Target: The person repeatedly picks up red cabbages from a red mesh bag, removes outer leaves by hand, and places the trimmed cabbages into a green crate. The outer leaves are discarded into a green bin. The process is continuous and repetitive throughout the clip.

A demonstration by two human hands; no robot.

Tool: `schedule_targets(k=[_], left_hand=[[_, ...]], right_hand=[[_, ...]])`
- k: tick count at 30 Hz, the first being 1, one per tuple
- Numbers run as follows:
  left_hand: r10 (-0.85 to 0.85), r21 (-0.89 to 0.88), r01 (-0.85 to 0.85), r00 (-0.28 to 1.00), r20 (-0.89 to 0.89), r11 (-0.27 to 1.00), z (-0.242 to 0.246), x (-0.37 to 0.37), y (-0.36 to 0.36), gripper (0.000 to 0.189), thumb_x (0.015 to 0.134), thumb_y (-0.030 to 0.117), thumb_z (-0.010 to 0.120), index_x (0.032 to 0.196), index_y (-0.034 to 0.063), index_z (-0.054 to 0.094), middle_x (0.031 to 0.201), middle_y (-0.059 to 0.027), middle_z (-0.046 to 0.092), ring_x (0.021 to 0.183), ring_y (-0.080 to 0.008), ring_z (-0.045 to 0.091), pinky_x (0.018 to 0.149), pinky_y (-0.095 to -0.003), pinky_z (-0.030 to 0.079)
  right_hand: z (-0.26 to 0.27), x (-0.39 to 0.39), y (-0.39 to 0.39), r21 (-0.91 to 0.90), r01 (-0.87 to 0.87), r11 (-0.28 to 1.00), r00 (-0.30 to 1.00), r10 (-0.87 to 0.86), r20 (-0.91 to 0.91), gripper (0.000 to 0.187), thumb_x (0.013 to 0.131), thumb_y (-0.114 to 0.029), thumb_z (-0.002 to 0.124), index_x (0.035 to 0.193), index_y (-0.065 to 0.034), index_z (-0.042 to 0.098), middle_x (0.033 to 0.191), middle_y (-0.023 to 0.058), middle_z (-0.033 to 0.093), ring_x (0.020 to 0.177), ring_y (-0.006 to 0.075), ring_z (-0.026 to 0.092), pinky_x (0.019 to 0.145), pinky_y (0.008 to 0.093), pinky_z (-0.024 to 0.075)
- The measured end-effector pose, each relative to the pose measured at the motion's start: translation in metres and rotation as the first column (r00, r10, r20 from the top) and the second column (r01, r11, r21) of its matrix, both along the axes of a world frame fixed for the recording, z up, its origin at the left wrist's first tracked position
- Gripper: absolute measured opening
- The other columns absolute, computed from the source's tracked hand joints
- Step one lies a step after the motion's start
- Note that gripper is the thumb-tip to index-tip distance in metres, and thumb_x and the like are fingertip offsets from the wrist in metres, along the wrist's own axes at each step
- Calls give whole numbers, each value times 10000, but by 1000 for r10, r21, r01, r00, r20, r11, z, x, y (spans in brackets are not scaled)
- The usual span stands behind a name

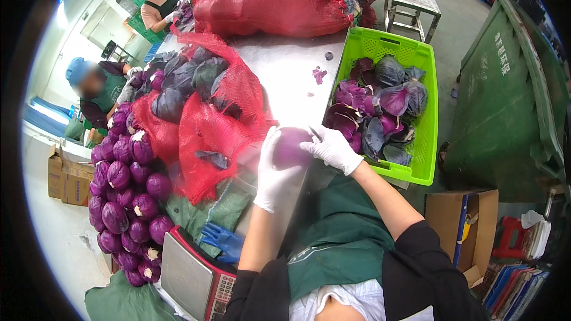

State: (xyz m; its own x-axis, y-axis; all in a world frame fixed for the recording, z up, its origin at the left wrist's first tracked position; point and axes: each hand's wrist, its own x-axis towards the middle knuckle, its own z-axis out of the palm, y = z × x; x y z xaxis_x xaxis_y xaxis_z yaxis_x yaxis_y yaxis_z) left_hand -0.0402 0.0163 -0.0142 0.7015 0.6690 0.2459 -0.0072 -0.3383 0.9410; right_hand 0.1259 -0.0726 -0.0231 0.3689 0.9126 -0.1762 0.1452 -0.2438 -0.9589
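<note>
A peeled red cabbage (pixel 292 148) is held over the edge of the metal table (pixel 285 67). My left hand (pixel 273 171), in a white glove, supports it from the left and below. My right hand (pixel 332 148), also gloved, grips a small dark-bladed tool, probably a knife, with its fingers at the cabbage's right side. An opened red mesh sack (pixel 207 129) lies left of my hands, with unpeeled cabbages (pixel 169 104) on it. To the right, a lime-green plastic crate (pixel 428 111) holds dark cabbages and loose purple leaves.
Peeled cabbages (pixel 118 176) are piled at left, beside a digital scale (pixel 187 272) and blue gloves (pixel 225 240). Full red mesh sacks (pixel 267 4) lie at the back. Two people work at upper left. A green wheeled bin (pixel 499 111) and cardboard box (pixel 484 227) stand at right.
</note>
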Motion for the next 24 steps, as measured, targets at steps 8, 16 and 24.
schedule_targets(k=[8, 16, 24], left_hand=[[137, 291, -66, 964, -228, 954, 5, 7, -11, 924, 550, 220, 817, 1364, 62, 410, 1443, -165, 290, 1325, -317, 311, 1099, -418, 265], [56, 223, -10, 977, -203, 975, 5, 2, 0, 902, 563, 224, 821, 1355, 60, 420, 1438, -159, 307, 1322, -302, 322, 1101, -400, 264], [80, -554, 22, 984, 160, 832, -4, -13, 19, 843, 620, 192, 753, 1370, 62, 388, 1322, -128, 445, 1240, -280, 430, 1055, -408, 342]], right_hand=[[-17, -11, 4, 265, -62, 962, 743, -133, 656, 213, 859, -154, 563, 956, 36, 560, 666, 112, 584, 570, 141, 597, 552, 334, 485], [-11, 18, 0, 57, 233, 971, 805, -160, -571, 160, 844, -167, 613, 849, -7, 600, 592, 36, 563, 389, 97, 481, 363, 226, 409], [1, 88, -4, 88, 526, 846, 691, -364, -625, 135, 851, -159, 615, 844, -29, 582, 570, 15, 526, 404, 84, 458, 348, 228, 377]])
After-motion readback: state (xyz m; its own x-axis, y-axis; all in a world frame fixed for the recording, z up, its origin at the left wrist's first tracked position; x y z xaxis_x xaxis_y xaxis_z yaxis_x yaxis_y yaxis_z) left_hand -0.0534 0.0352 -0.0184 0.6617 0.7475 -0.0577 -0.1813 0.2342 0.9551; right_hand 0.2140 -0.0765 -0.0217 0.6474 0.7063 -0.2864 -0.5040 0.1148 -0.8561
